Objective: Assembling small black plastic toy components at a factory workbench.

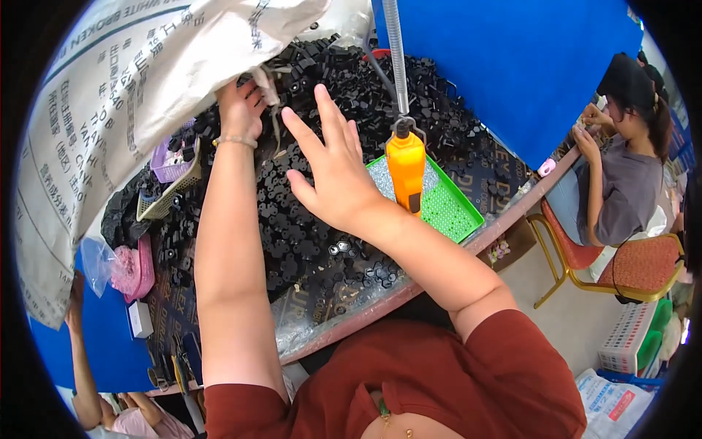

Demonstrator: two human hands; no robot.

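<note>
A large white woven sack (153, 95) with dark print hangs tilted over the left of the table, its mouth beside a heap of small black plastic parts (285, 212). At the sack's lower edge is my left hand (243, 111), palm turned up, fingers apart and slightly curled; the sack partly covers it. Frayed whitish strips (267, 88) dangle next to those fingers. My right hand (333, 164) hovers over the heap with fingers spread and nothing in it. Just right of it hangs an orange electric screwdriver (406, 172) on a coiled metal spring (395, 51).
A green tray (450, 212) lies under the screwdriver. Baskets (175, 179) and a pink container (142, 271) stand left. A blue panel (504, 66) rises behind. One person (632, 161) sits at right; another person's arm (80, 351) reaches up to the sack at lower left.
</note>
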